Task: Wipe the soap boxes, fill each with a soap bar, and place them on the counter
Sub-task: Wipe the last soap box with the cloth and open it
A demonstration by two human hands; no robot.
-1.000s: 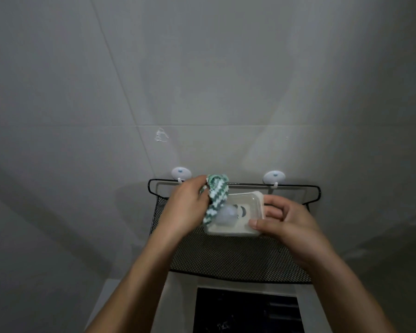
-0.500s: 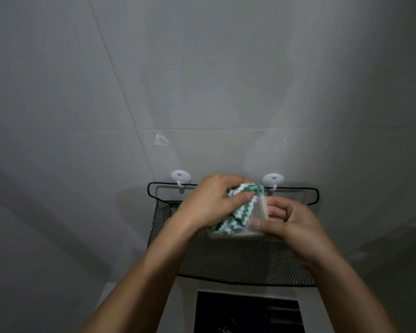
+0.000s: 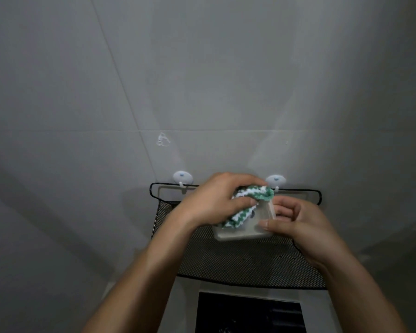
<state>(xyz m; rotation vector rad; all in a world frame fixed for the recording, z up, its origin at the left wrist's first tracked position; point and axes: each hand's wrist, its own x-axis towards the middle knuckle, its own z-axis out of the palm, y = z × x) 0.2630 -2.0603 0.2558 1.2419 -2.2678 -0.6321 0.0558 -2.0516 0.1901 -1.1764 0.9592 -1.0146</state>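
A translucent white soap box (image 3: pixel 240 233) is held above the black mesh shelf (image 3: pixel 250 260). My right hand (image 3: pixel 300 227) grips its right end, thumb on the near rim and fingers behind the far side. My left hand (image 3: pixel 216 200) grips a green-and-white knitted cloth (image 3: pixel 243 207) and presses it into the box from above. The cloth covers most of the box's inside, so its contents are hidden.
The mesh shelf hangs from two white wall hooks (image 3: pixel 183 177) on a grey tiled wall (image 3: pixel 202 80). Below the shelf lies a dark rectangular opening (image 3: pixel 247 313) in a pale surface.
My left hand has carried the cloth from the box's left edge rightward over and into the box. My right hand has kept its grip on the box.
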